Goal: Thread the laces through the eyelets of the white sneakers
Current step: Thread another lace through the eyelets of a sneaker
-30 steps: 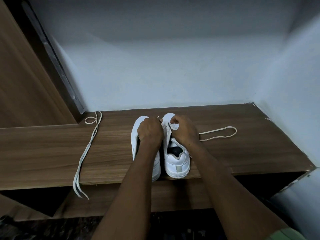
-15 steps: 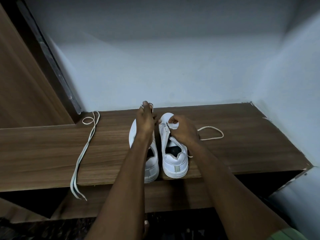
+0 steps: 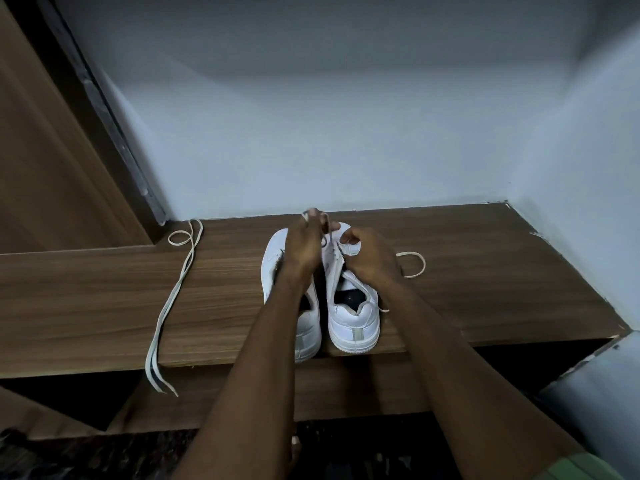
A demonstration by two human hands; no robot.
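1. 2 white sneakers stand side by side on the wooden shelf [image 3: 485, 289], heels toward the person: the left sneaker [image 3: 273, 258] under the left forearm, the right sneaker [image 3: 353, 323] below the right hand.
2. The right hand [image 3: 372, 259], fingers curled, pinches the right sneaker's upper near its eyelets.
3. The left hand [image 3: 304, 244], just beside it, pinches 1 threaded lace [image 3: 330, 233] and lifts it.
4. That lace's loop [image 3: 414, 265] lies right of the right hand.
5. 1 spare lace [image 3: 173, 296] lies well left of the left hand.
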